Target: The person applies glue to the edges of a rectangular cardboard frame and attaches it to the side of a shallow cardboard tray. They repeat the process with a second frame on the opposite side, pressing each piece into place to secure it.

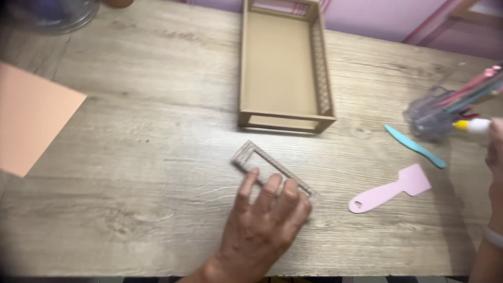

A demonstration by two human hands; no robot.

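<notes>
Left hand (262, 225) on a small frame (262, 160) near the table's (131, 157) front edge, open tray (283, 68) behind it, two scrapers (390, 191) to its right, paper sheet (31, 118) far left.

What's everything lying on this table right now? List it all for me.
Small lattice frame: one, tan, table centre, under the left fingers.
Open box frame: one, tan, upper centre.
Paper sheet: one, peach, left edge.
Spatula: one, pink, right of centre.
Flat stick: one, teal, beside the spatula.
Holder of pens: one, clear, far right.
Glue bottle: one, white with yellow tip, in the right hand.
Table: one, grey wood.
Left hand: pressing the frame.
Right hand: right edge, mostly cut off.
</notes>
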